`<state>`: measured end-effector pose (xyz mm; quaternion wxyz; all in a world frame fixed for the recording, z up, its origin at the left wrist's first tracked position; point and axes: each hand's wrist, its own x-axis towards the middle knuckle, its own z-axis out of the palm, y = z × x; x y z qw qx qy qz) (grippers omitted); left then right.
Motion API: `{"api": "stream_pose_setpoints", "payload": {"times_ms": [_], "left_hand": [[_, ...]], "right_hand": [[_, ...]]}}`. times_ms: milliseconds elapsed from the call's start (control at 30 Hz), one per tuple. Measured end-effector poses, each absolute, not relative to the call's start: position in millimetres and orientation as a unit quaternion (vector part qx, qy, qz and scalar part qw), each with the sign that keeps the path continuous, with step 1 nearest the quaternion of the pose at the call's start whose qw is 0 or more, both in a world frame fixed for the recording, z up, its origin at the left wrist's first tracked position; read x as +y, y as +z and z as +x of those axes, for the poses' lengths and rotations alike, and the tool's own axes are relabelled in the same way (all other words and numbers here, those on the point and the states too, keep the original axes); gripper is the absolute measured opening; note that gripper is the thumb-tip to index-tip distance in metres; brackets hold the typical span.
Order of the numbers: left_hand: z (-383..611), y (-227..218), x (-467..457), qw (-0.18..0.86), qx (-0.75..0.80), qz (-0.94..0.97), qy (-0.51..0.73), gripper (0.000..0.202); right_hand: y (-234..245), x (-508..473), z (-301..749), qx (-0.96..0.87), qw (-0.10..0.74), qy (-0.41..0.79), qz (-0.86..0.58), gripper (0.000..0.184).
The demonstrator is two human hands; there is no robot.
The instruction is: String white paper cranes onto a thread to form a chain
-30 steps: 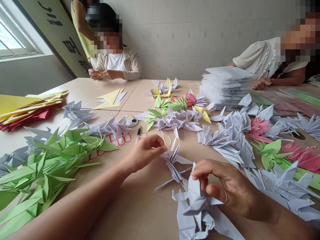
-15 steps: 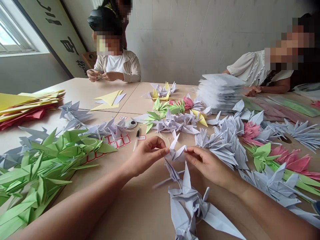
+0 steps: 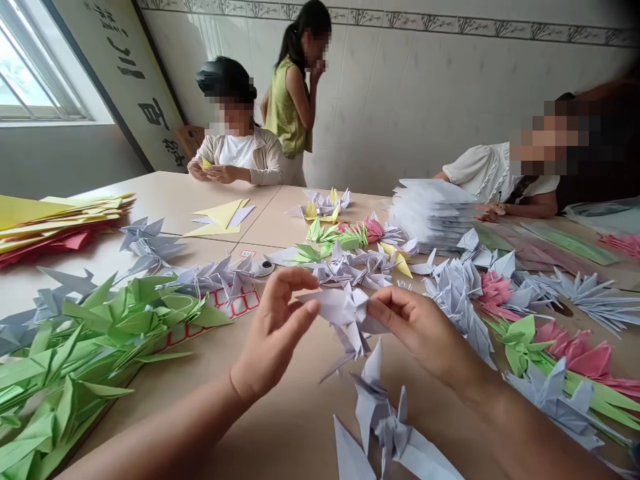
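A white paper crane (image 3: 340, 304) is up between my hands over the near part of the table. My right hand (image 3: 417, 327) pinches its right side between thumb and fingers. My left hand (image 3: 283, 330) is beside the left wing, thumb and fingers apart, not closed on it. Just below the crane hangs another folded white piece (image 3: 353, 340). Closer to me lie more white paper cranes (image 3: 387, 420), their wings spread. Whether a string joins them to the held crane is unclear.
Green folded cranes (image 3: 105, 333) are heaped at left. White cranes (image 3: 455, 287) and pink ones (image 3: 575, 337) lie at right. A stack of clear plastic packets (image 3: 433, 213) stands farther back, near a seated person (image 3: 480, 167). Another seated person (image 3: 240, 150) folds yellow paper; a third person (image 3: 290, 107) stands behind.
My left thumb and fingers have parted from the crane. The crane has turned, its left wing now spread toward my left hand. The view has tilted up slightly.
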<state>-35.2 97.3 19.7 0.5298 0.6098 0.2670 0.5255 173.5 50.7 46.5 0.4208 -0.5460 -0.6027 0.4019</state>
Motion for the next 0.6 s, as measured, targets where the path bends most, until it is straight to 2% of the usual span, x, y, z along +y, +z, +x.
{"api": "stream_pose_setpoints", "payload": {"times_ms": [67, 167, 367, 433, 533, 600], "left_hand": [[-33, 18, 100, 0.603, 0.266, 0.546, 0.518, 0.031], [-30, 17, 101, 0.701, 0.236, 0.517, 0.431, 0.042], [-30, 22, 88, 0.695, 0.204, 0.607, 0.328, 0.053], [-30, 25, 85, 0.689, 0.221, 0.613, 0.317, 0.046], [-29, 29, 85, 0.69, 0.26, 0.594, 0.322, 0.022], [-29, 32, 86, 0.672, 0.278, 0.593, 0.346, 0.025]], "right_hand": [[48, 43, 175, -0.591, 0.438, 0.401, -0.546, 0.029], [47, 37, 177, -0.558, 0.469, 0.443, -0.522, 0.025], [46, 35, 173, -0.486, 0.512, 0.518, -0.483, 0.021], [46, 34, 171, -0.47, 0.521, 0.532, -0.473, 0.02], [49, 34, 170, -0.442, 0.539, 0.552, -0.457, 0.019], [51, 33, 170, -0.42, 0.554, 0.555, -0.457, 0.019]]}}
